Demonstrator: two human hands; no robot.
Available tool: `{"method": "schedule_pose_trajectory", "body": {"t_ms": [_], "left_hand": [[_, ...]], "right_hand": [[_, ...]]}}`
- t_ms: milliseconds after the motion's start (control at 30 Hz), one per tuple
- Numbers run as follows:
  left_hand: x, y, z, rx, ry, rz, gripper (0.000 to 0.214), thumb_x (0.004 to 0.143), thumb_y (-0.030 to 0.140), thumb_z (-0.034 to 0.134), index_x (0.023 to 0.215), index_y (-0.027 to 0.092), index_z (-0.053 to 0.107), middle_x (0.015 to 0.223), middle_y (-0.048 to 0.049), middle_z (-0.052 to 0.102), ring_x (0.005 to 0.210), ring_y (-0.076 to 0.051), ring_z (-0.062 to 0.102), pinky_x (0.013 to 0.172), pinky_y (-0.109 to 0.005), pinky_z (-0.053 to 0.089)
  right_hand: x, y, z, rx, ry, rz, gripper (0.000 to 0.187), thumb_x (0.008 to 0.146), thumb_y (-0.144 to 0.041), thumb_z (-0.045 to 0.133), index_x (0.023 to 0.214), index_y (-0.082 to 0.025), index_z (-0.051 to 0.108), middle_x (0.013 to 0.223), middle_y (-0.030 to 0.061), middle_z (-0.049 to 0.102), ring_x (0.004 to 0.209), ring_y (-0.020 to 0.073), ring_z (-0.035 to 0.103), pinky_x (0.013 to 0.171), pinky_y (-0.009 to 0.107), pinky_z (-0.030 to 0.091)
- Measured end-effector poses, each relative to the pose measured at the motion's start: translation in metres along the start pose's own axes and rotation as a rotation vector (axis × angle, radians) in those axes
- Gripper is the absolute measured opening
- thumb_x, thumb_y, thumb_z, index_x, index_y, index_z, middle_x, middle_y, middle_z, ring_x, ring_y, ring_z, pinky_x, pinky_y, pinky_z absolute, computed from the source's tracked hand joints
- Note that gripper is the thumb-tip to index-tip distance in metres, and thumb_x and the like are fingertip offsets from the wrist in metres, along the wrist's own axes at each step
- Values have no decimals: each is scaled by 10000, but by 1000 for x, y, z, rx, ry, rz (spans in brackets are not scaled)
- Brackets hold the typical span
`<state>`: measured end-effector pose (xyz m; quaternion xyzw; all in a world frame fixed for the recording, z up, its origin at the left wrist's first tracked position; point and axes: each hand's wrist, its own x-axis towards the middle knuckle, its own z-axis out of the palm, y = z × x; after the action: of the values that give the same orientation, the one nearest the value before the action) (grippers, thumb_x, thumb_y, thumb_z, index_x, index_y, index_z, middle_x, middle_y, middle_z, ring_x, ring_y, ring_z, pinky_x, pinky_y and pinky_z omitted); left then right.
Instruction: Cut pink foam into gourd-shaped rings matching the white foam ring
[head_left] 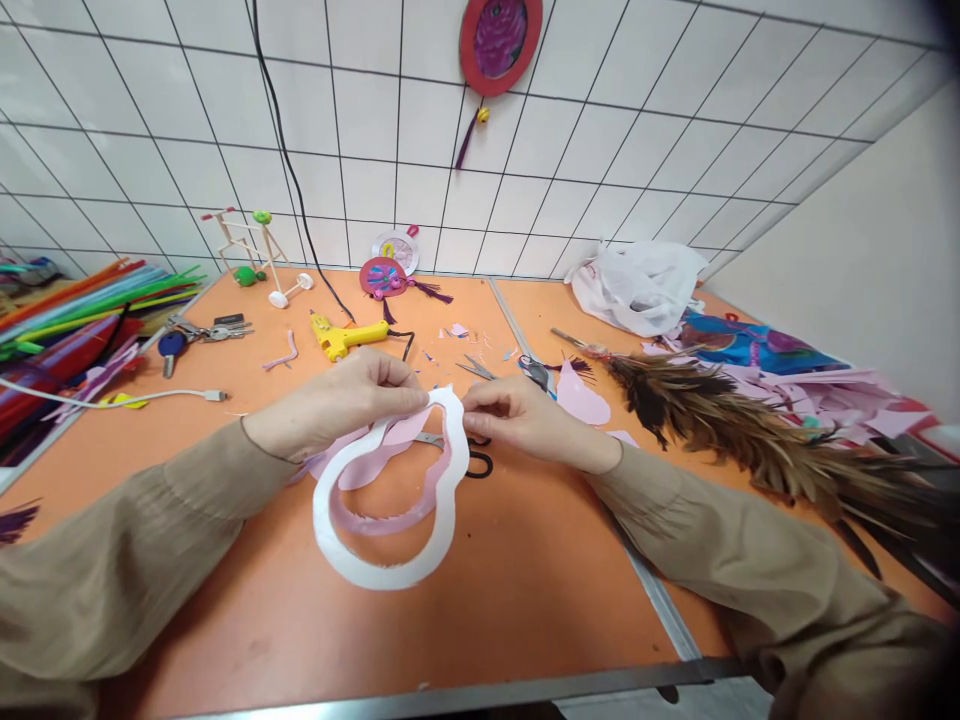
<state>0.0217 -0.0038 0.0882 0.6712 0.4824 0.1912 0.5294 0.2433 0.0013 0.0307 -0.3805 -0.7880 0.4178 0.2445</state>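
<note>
A white gourd-shaped frame (373,577) with a pale pink strip behind it hangs tilted above the table. My left hand (367,388) pinches its narrow top between thumb and forefinger. On the other side of that top, my right hand (525,415) has its fingers closed at the frame's edge. Pink paper (375,465) shows behind the frame near my left hand. Black-handled scissors (480,465) lie under my right hand, their blades partly hidden by the frame. Beyond my hands is a yellow hot glue gun (349,337).
Paper scraps (459,331) and more scissors (537,373) lie beyond my hands. A feather duster (697,400), a white plastic bag (634,285) and pink paper pieces (581,395) are at right. Keys (172,345), a white cable (142,398) and colourful pipe cleaners (97,310) are at left.
</note>
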Motion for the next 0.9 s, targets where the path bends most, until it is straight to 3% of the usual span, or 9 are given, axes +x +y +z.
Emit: {"method": "schedule_pose_trajectory", "body": {"t_ms": [100, 167, 267, 367, 433, 600, 700, 900], "left_hand": [[-1, 1, 1, 21, 27, 11, 204, 748, 257, 629, 579, 156, 578, 560, 6, 503, 489, -90, 404, 445, -238, 249], [-1, 0, 0, 27, 34, 26, 222, 760, 264, 624, 575, 157, 563, 562, 7, 498, 501, -91, 407, 455, -240, 251], [-1, -2, -1, 27, 45, 69, 258, 772, 284, 619, 563, 163, 530, 548, 18, 474, 500, -89, 399, 460, -238, 250], [-2, -2, -3, 64, 55, 156, 277, 783, 294, 611, 558, 168, 510, 543, 29, 454, 496, -85, 379, 458, -234, 254], [-4, 0, -2, 131, 74, 237, 299, 796, 308, 602, 552, 170, 498, 541, 34, 446, 504, -86, 377, 460, -230, 267], [-11, 5, 3, 291, 155, 381, 272, 818, 295, 564, 579, 175, 516, 558, 31, 459, 542, -101, 413, 499, -231, 323], [-14, 7, 6, 337, 173, 397, 246, 820, 283, 550, 600, 172, 551, 569, 22, 489, 554, -109, 437, 513, -236, 338], [-11, 5, 10, 184, 121, 309, 272, 808, 296, 584, 572, 167, 547, 561, 20, 508, 542, -106, 453, 506, -230, 348]], "right_hand": [[-2, 2, 5, -411, 73, -57, 157, 866, -183, 535, 783, -157, 666, 730, 39, 638, 684, 145, 561, 628, 266, 406], [-4, 2, 7, -678, 44, -78, 156, 876, -160, 527, 811, -160, 669, 788, 59, 619, 729, 167, 554, 632, 277, 373], [-7, 2, 9, -809, -45, -81, 152, 900, -182, 519, 882, -179, 671, 861, 71, 592, 777, 185, 550, 631, 279, 364], [-6, 1, 10, -738, -31, -97, 138, 888, -167, 537, 878, -179, 674, 875, 71, 590, 789, 185, 550, 658, 282, 386], [-4, 0, 9, -607, 55, -114, 142, 875, -144, 542, 849, -174, 678, 843, 62, 603, 767, 174, 551, 669, 283, 401], [-6, -11, 4, -52, 259, -188, 155, 876, -260, 555, 869, -189, 693, 799, 37, 644, 703, 149, 577, 646, 278, 450], [-12, -23, 6, 199, 274, -236, 229, 867, -381, 579, 916, -187, 691, 796, 33, 649, 673, 142, 577, 628, 280, 466], [-16, -36, 16, 230, 274, -94, 214, 765, -331, 712, 883, -160, 661, 748, 16, 622, 631, 126, 551, 582, 267, 460]]}}
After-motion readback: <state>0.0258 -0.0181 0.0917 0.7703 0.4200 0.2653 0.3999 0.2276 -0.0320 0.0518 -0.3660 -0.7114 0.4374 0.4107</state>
